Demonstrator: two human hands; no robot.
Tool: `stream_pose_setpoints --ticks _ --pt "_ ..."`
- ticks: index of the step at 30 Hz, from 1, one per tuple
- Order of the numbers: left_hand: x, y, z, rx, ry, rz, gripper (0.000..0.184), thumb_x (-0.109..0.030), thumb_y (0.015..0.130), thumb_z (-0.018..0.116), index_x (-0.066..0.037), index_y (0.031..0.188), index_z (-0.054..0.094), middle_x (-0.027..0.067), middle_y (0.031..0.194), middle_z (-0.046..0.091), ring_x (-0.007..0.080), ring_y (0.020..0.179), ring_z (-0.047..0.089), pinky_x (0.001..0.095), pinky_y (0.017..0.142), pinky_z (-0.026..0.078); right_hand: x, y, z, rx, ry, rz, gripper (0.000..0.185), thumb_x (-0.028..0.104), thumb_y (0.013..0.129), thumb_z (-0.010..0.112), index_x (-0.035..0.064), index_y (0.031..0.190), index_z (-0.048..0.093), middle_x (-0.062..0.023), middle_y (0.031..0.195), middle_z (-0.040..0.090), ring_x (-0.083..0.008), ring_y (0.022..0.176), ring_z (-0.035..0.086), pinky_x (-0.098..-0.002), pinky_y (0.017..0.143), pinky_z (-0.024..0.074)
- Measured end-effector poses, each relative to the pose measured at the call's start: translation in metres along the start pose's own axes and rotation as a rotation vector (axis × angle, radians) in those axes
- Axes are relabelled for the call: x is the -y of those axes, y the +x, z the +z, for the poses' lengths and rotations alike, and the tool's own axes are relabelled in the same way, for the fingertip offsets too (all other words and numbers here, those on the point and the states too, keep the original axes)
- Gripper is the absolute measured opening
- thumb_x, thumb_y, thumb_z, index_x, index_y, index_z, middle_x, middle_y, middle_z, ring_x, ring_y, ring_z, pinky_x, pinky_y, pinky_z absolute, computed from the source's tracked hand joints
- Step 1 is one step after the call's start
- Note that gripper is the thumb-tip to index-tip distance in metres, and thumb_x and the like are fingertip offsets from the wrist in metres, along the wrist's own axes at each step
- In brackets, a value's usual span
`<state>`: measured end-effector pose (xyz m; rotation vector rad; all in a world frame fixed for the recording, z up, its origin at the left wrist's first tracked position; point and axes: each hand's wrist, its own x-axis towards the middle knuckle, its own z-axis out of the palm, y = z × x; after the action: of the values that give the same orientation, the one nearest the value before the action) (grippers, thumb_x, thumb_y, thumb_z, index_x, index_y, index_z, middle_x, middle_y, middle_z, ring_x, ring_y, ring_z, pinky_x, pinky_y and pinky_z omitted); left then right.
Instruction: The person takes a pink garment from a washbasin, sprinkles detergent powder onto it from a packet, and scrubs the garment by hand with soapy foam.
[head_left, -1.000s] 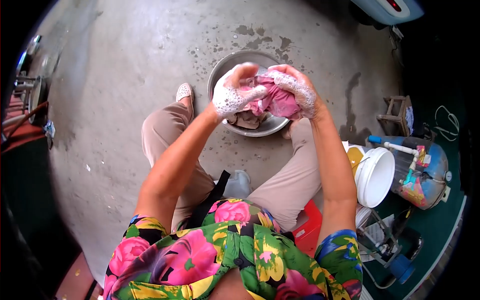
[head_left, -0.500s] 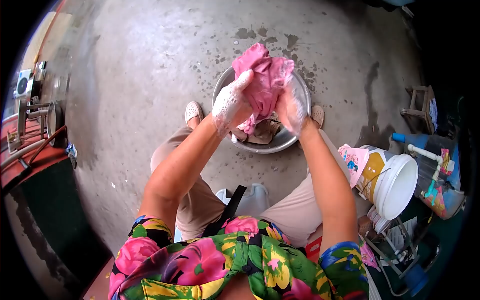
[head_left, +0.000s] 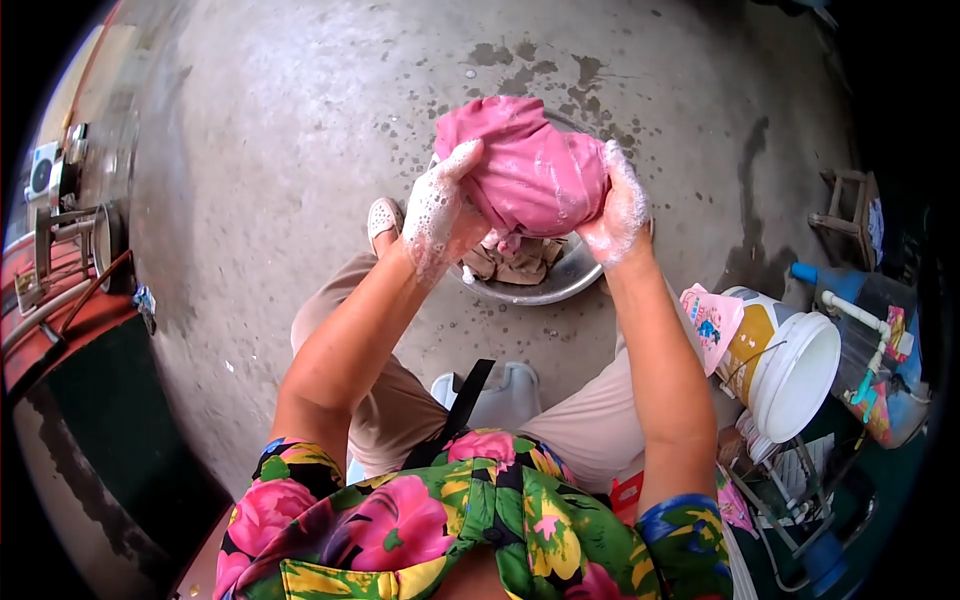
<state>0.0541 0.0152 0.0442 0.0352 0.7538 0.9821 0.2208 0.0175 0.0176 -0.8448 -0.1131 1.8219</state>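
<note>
A wet pink cloth garment [head_left: 530,170] with streaks of suds is stretched between my two hands, above a metal basin [head_left: 555,290]. My left hand [head_left: 442,212], coated in foam, grips its left side with the thumb on top. On the right side my right hand [head_left: 618,212], also foamy, is closed round the cloth's edge. Under the pink cloth, a brown wet cloth [head_left: 515,263] lies in the basin. The cloth hides the basin's far part and most of my fingers.
To the right a white bucket [head_left: 800,375] lies tipped, with a pink packet [head_left: 710,325] beside it. Farther right are a blue container [head_left: 880,340] with pipes and a small wooden stool [head_left: 845,215]. Water spots mark the concrete floor [head_left: 300,120].
The pink cloth was bunched up and is now spread wider between my hands. My right hand has moved outward to the right, my left hand slightly left.
</note>
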Motion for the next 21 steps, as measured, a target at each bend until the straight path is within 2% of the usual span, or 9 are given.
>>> stream_pose_setpoints --ticks 4,7,9,11,12,14,15,19,21 --pt "0.008 0.008 -0.010 0.147 -0.032 0.054 0.053 -0.027 0.086 0.047 0.000 0.127 0.027 0.0173 0.128 0.033 0.0308 0.119 0.034 0.0456 0.099 0.029 -0.006 0.000 0.001 0.000 0.030 0.067 0.037 0.024 0.084 0.052 0.0018 0.113 0.046 -0.0110 0.110 0.052 -0.0222 0.102 0.050 -0.0369 0.090 0.0402" --pt "0.013 0.024 -0.013 0.009 -0.082 0.086 0.060 -0.043 0.084 0.045 -0.002 0.125 0.029 0.0176 0.121 0.041 0.0300 0.111 0.042 0.0435 0.095 0.035 -0.032 -0.022 0.030 0.054 -0.719 -0.125 0.044 0.019 0.073 0.066 0.0039 0.110 0.048 -0.0086 0.101 0.057 -0.0185 0.091 0.055 -0.0332 0.084 0.0438" --pt "0.028 0.038 -0.045 0.053 0.211 0.105 0.041 -0.031 0.081 0.055 -0.004 0.110 0.044 0.0161 0.112 0.047 0.0273 0.102 0.049 0.0390 0.084 0.044 -0.056 -0.026 0.031 0.236 -1.166 -0.602 0.035 0.012 0.071 0.067 0.0044 0.101 0.050 -0.0135 0.094 0.057 -0.0263 0.081 0.059 -0.0320 0.074 0.0476" --pt "0.050 0.034 -0.040 0.086 -0.251 0.169 0.027 -0.014 0.082 0.053 -0.004 0.106 0.048 0.0118 0.098 0.055 0.0233 0.095 0.052 0.0372 0.076 0.047 -0.056 -0.008 0.020 0.224 -1.404 -1.064 0.028 0.013 0.068 0.068 0.0024 0.088 0.052 -0.0212 0.082 0.056 -0.0355 0.077 0.057 -0.0359 0.065 0.0480" --pt "0.060 0.043 -0.049 -0.105 -0.050 0.052 0.023 -0.007 0.081 0.049 -0.003 0.104 0.048 0.0103 0.100 0.055 0.0208 0.092 0.053 0.0346 0.076 0.046 -0.045 -0.002 0.016 -0.070 -1.471 -0.641 0.031 0.025 0.071 0.066 0.0018 0.082 0.049 -0.0160 0.081 0.057 -0.0323 0.072 0.058 -0.0390 0.061 0.0465" --pt "0.058 0.016 -0.007 0.090 -0.005 0.058 0.020 -0.003 0.080 0.046 -0.003 0.099 0.049 0.0091 0.100 0.055 0.0201 0.091 0.053 0.0328 0.078 0.044 -0.019 0.028 -0.001 -0.342 -1.341 -0.612 0.027 0.025 0.073 0.063 0.0024 0.079 0.050 -0.0158 0.079 0.056 -0.0327 0.068 0.057 -0.0405 0.056 0.0450" --pt "0.061 0.016 -0.005 0.123 0.045 0.056 0.034 -0.022 0.088 0.039 0.001 0.112 0.046 0.0132 0.111 0.051 0.0231 0.103 0.049 0.0368 0.093 0.035 -0.021 0.026 -0.002 -0.348 -1.343 -0.614 0.027 0.025 0.073 0.063 0.0024 0.079 0.050 -0.0158 0.079 0.056 -0.0327 0.068 0.057 -0.0405 0.056 0.0450" --pt "0.024 0.035 -0.013 -0.014 -0.049 0.047 0.057 -0.046 0.089 0.024 0.000 0.115 0.045 0.0141 0.111 0.052 0.0243 0.105 0.048 0.0366 0.093 0.036 -0.053 0.013 0.001 -0.002 -1.329 -0.955 0.015 0.015 0.074 0.060 0.0044 0.081 0.052 -0.0140 0.080 0.056 -0.0298 0.071 0.057 -0.0362 0.062 0.0449" --pt "0.017 0.039 -0.025 -0.029 0.002 0.016 0.042 -0.033 0.088 0.038 0.001 0.109 0.049 0.0139 0.101 0.056 0.0225 0.098 0.052 0.0342 0.084 0.043 -0.061 -0.016 0.021 0.112 -1.436 -0.927 0.014 0.011 0.074 0.060 0.0037 0.084 0.053 -0.0133 0.083 0.057 -0.0278 0.073 0.058 -0.0336 0.065 0.0456"
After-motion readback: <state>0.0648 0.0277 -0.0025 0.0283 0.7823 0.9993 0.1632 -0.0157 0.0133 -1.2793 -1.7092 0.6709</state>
